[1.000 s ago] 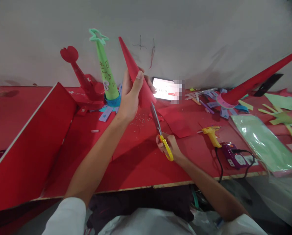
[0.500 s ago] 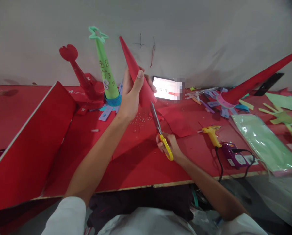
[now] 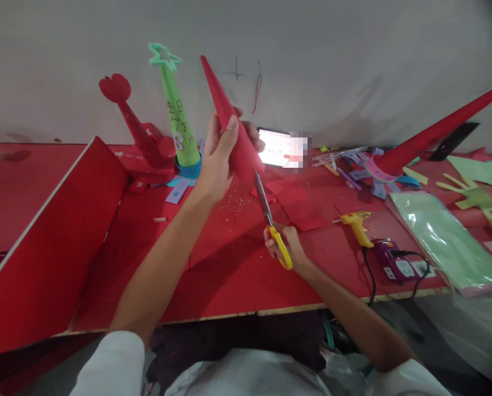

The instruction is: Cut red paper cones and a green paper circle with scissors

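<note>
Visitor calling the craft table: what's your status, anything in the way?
Left hand: holding red cone, point up. Right hand: holding yellow-handled scissors, tips at cone's wide end. Lit screen behind, not in the way.

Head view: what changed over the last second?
The left hand shifted slightly, its thumb a little left on the red cone. The screen's timer went from 42:32 to 42:33. Nothing was taken or let go; the right hand still holds the scissors.
</note>
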The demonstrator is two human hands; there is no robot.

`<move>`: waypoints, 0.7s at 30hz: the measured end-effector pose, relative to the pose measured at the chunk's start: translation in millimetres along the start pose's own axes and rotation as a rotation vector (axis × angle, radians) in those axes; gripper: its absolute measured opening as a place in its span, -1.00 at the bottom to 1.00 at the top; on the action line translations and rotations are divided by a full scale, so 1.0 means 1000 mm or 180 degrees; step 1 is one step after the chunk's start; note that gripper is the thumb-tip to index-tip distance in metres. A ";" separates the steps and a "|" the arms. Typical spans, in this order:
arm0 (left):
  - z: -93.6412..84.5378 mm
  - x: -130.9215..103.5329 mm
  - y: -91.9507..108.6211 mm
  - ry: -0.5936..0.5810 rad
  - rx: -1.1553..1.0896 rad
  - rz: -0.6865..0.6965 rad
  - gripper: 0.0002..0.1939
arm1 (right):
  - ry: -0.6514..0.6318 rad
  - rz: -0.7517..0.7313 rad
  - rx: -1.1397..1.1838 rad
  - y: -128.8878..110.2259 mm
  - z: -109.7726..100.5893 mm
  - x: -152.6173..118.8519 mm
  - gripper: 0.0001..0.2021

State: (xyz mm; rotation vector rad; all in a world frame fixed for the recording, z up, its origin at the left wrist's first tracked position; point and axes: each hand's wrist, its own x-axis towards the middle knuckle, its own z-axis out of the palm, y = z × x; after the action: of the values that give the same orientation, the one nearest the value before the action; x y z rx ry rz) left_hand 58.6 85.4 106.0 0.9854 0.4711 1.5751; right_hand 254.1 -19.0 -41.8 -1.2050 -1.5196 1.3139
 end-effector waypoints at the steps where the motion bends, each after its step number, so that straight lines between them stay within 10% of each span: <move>1: -0.003 0.001 0.002 -0.0161 -0.0025 0.0018 -0.73 | -0.0008 0.0010 0.0025 0.000 0.000 0.000 -0.33; 5: -0.017 0.005 0.009 -0.0729 0.0094 0.0057 -0.70 | -0.0064 -0.0056 0.0161 0.000 -0.001 0.000 -0.26; 21: -0.016 0.007 0.011 -0.0519 0.0350 0.0298 -0.76 | -0.0082 -0.0168 -0.0082 -0.002 0.001 0.003 -0.28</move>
State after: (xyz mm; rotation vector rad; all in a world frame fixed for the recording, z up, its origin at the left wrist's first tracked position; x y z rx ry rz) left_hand 39.4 92.6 107.6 1.2249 0.4059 1.5496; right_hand 252.2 -16.0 -40.3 -1.1604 -1.5807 1.2834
